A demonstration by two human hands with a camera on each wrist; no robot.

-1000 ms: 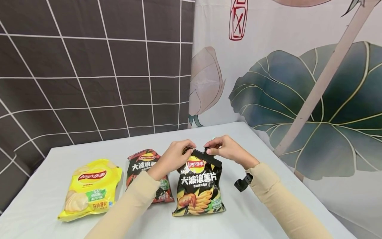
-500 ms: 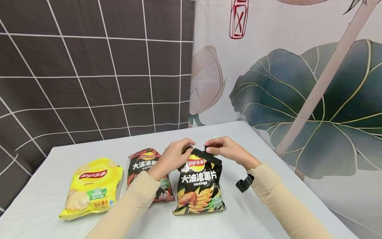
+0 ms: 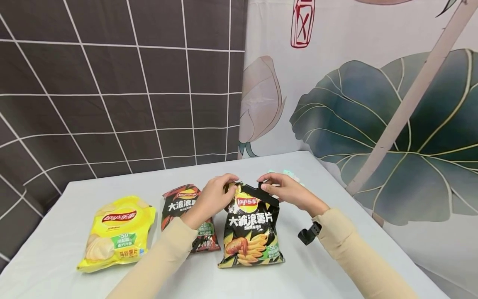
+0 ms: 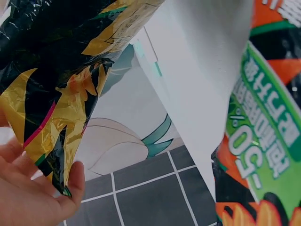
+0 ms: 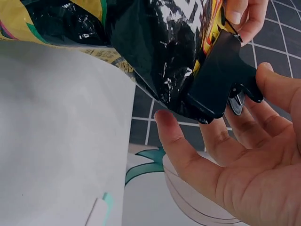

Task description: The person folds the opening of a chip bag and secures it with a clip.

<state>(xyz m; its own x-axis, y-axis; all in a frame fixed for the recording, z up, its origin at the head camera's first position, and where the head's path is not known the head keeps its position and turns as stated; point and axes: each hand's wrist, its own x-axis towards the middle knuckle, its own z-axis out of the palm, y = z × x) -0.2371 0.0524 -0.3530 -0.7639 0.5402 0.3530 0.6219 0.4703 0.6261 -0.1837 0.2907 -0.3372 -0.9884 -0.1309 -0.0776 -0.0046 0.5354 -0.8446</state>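
Observation:
A black Lay's chip bag (image 3: 251,232) stands propped up on the table between the two hands. Along its top edge sits a wide black bag clip (image 3: 267,195), covering the right part of that edge. My left hand (image 3: 213,194) pinches the bag's upper left corner, seen close up in the left wrist view with fingers (image 4: 75,181) on the foil tip. With thumb and fingers, my right hand (image 3: 289,190) grips the clip's lever; its forefinger reaches beneath the bag's edge in the right wrist view. The bag's back is hidden in the head view.
Left of the hands lies a red and black chip bag (image 3: 181,204), partly covered by the left forearm. Farther left is a yellow Lay's bag (image 3: 115,232). Small pale green items (image 3: 291,174) lie behind the right hand. Cloth walls (image 3: 160,74) stand behind the table.
My left fingers have slid slightly left along the bag's top, so more of its upper edge shows beside the clip. The right hand keeps its grip; the head view has shifted a little.

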